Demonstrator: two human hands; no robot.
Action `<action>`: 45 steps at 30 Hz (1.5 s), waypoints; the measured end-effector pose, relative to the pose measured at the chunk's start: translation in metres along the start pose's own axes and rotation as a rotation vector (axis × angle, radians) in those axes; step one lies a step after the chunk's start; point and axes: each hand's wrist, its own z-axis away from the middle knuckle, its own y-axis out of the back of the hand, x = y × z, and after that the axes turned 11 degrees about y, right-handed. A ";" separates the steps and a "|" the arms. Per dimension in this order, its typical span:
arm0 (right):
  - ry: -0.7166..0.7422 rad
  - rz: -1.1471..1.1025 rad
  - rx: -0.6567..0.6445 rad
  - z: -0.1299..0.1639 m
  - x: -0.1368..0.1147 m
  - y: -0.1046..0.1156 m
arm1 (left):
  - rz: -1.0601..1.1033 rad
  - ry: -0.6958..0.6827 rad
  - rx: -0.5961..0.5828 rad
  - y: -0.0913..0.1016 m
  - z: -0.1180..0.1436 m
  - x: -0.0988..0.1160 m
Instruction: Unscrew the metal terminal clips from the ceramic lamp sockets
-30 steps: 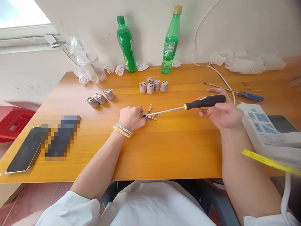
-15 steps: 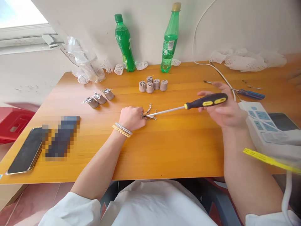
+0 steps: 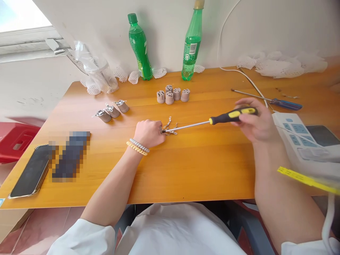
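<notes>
My left hand is closed around what looks like a lamp socket. Only a small end with metal on it shows past the fingers. My right hand grips a screwdriver by its black and yellow handle, thumb on top. The shaft runs left and its tip meets the metal end at my left hand. Small metal strips lie just beyond the tip. Brown lamp sockets with metal brackets stand to the left, and several without brackets stand behind.
A blue-handled screwdriver lies at the right, behind a white power strip. Two green bottles stand by the wall near foam nets and a plastic bag. A phone lies at the left.
My right hand's fingers, looser and spread before, now close round the screwdriver handle, which has turned. My left hand and the tip stay in place.
</notes>
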 end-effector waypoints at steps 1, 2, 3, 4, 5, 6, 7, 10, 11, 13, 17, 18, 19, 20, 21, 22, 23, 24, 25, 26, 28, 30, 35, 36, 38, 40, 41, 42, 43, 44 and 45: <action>-0.002 -0.078 -0.052 0.000 -0.001 0.000 | -0.001 -0.004 0.000 0.000 0.000 0.000; -0.033 -0.137 -0.102 0.000 -0.001 -0.001 | -0.002 -0.006 -0.001 0.000 0.000 0.000; -0.079 -0.153 -0.121 0.000 -0.001 -0.002 | -0.004 -0.005 -0.003 0.000 0.000 -0.001; -0.125 -0.127 -0.112 0.001 -0.001 -0.003 | -0.006 -0.001 -0.005 0.000 0.000 -0.001; -0.152 -0.074 -0.085 0.001 -0.001 -0.004 | -0.005 0.001 -0.008 0.000 -0.001 -0.001; -0.147 -0.019 -0.045 0.001 0.000 -0.005 | 0.000 0.003 -0.010 0.000 -0.001 -0.001; -0.107 0.019 0.002 0.001 0.000 -0.006 | 0.009 0.004 -0.011 0.000 -0.001 -0.001; 0.065 -0.007 0.121 0.001 -0.002 -0.006 | 0.063 0.005 -0.011 0.000 -0.002 -0.002; 0.103 -0.030 0.152 0.001 -0.003 -0.006 | 0.084 0.005 -0.010 0.000 -0.002 -0.001; 0.123 -0.045 0.175 0.001 -0.003 -0.006 | 0.126 0.003 -0.011 0.001 -0.001 -0.001; 0.110 -0.054 0.155 0.003 -0.001 -0.011 | 0.184 -0.009 -0.018 0.004 0.001 0.002; 0.109 -0.059 0.158 0.003 0.000 -0.012 | 0.188 -0.010 -0.018 0.005 0.002 0.002; 0.108 -0.063 0.162 0.004 0.001 -0.014 | 0.189 -0.012 -0.017 0.006 0.002 0.003; 0.109 -0.067 0.165 0.004 0.001 -0.015 | 0.191 -0.014 -0.017 0.006 0.003 0.003; 0.111 -0.070 0.167 0.003 0.002 -0.016 | 0.192 -0.018 -0.018 0.006 0.003 0.003; 0.117 -0.074 0.168 0.003 0.002 -0.016 | 0.192 -0.024 -0.019 0.006 0.003 0.003; 0.123 -0.080 0.170 0.003 0.002 -0.016 | 0.189 -0.030 -0.021 0.006 0.003 0.003; 0.125 -0.087 0.173 0.003 0.002 -0.015 | 0.183 -0.035 -0.022 0.006 0.003 0.003; 0.123 -0.092 0.177 0.002 0.002 -0.015 | 0.175 -0.039 -0.023 0.006 0.003 0.003; 0.120 -0.095 0.181 0.002 0.002 -0.015 | 0.169 -0.041 -0.024 0.006 0.003 0.003; 0.113 -0.096 0.184 0.001 0.003 -0.014 | 0.169 -0.040 -0.023 0.006 0.003 0.003; 0.119 -0.092 0.187 0.001 0.005 -0.015 | 0.183 -0.039 -0.025 0.005 0.002 0.003; 0.170 -0.099 0.153 0.000 0.009 -0.013 | 0.234 -0.049 -0.030 0.005 0.003 0.002; 0.192 -0.108 0.131 0.000 0.010 -0.012 | 0.248 -0.043 -0.035 0.006 0.003 0.002; 0.253 -0.120 0.089 0.002 0.009 -0.011 | 0.272 -0.019 -0.051 0.006 0.002 0.002; 0.316 -0.114 0.051 0.004 0.007 -0.012 | 0.278 0.005 -0.061 0.005 0.002 0.002; 0.341 -0.104 0.035 0.005 0.006 -0.012 | 0.270 0.009 -0.060 0.005 0.001 0.001; 0.355 -0.089 0.023 0.006 0.005 -0.012 | 0.255 0.007 -0.054 0.004 0.001 0.000; 0.350 -0.068 0.018 0.006 0.005 -0.012 | 0.231 0.000 -0.044 0.003 0.001 -0.001; 0.320 -0.039 0.017 0.007 0.004 -0.012 | 0.202 -0.010 -0.030 0.001 0.001 -0.002; 0.267 0.005 0.017 0.006 0.004 -0.011 | 0.168 -0.022 -0.017 0.000 0.000 -0.004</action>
